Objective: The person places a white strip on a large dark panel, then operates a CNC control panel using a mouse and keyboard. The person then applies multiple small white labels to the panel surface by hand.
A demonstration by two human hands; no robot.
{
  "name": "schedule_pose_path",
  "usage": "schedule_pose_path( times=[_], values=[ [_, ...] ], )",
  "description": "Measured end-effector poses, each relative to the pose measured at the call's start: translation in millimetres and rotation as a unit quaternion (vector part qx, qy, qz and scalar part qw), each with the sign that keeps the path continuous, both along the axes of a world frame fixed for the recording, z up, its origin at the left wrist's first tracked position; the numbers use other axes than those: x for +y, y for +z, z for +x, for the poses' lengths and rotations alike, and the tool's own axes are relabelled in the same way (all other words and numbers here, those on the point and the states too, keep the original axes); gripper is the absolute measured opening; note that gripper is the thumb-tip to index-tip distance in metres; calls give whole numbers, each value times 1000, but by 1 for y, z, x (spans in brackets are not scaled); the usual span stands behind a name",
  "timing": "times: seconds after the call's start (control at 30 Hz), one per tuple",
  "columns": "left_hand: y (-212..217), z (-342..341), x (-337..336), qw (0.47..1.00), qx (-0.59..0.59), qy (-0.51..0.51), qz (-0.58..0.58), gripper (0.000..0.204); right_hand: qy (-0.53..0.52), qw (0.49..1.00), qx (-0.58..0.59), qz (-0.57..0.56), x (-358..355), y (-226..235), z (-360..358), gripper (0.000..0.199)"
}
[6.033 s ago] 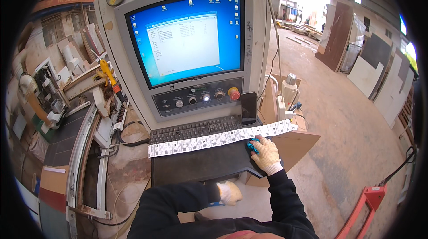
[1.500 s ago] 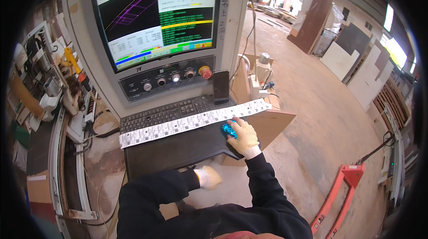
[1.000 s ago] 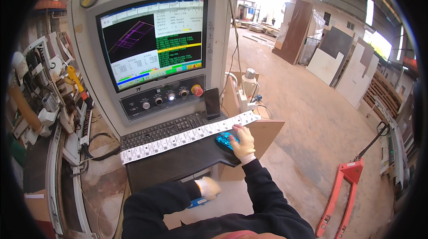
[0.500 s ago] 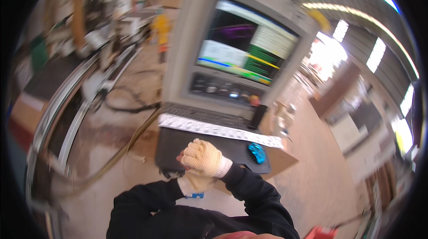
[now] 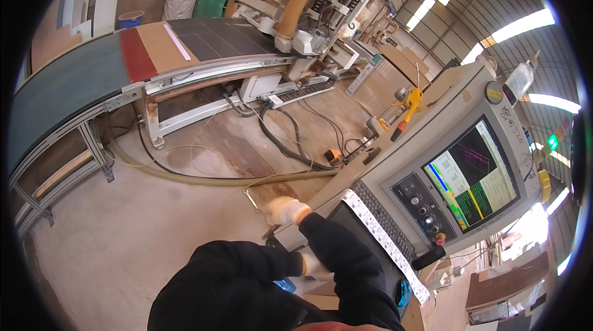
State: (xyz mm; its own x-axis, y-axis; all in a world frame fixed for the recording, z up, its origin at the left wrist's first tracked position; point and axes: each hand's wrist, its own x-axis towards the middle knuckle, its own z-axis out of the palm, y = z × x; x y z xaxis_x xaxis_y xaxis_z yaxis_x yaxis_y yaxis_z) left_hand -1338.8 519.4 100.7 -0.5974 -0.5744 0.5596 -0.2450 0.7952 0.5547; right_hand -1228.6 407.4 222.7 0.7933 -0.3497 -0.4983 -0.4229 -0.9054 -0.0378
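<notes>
My cream-gloved right hand (image 5: 284,209) appears closed around one end of a small silver metal wrench (image 5: 250,198). Its other end sticks out to the left, above the pale concrete floor (image 5: 154,226), apart from the black keyboard shelf (image 5: 352,223). My cream-gloved left hand (image 5: 315,265) is partly hidden under my black right sleeve (image 5: 340,247), so I cannot tell its grip. If the knit slides on smooth metal, the wrench could drop, I think; the long beige hose (image 5: 191,181) lying beyond could also trip me, if I step carelessly.
</notes>
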Motion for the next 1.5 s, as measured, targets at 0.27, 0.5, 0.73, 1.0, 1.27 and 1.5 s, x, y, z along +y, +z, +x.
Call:
schedule_pose_path(
  times=[0.27, 0.5, 0.73, 1.0, 1.27, 1.5],
  values=[
    [52, 10, 15, 217, 492, -179, 824, 49, -55, 997, -28, 49, -1, 9, -2, 36],
    [3, 11, 20, 326, 434, -438, 716, 47, -105, 989, -45, 93, 6, 24, -12, 43],
    [-66, -43, 11, 468, 472, -336, 667, 51, -114, 987, -51, 100, -1, 25, -16, 41],
    [-25, -19, 19, 996, -32, -63, 53, 44, -166, 958, -95, 214, -13, 27, -26, 38],
    [-28, -3, 15, 993, -71, -91, 16, 48, -95, 969, -112, 197, -5, 47, -23, 45],
    [-49, 5, 21, 992, -54, -108, 41, 46, -88, 970, -102, 203, 10, 54, -17, 44]
  ],
)
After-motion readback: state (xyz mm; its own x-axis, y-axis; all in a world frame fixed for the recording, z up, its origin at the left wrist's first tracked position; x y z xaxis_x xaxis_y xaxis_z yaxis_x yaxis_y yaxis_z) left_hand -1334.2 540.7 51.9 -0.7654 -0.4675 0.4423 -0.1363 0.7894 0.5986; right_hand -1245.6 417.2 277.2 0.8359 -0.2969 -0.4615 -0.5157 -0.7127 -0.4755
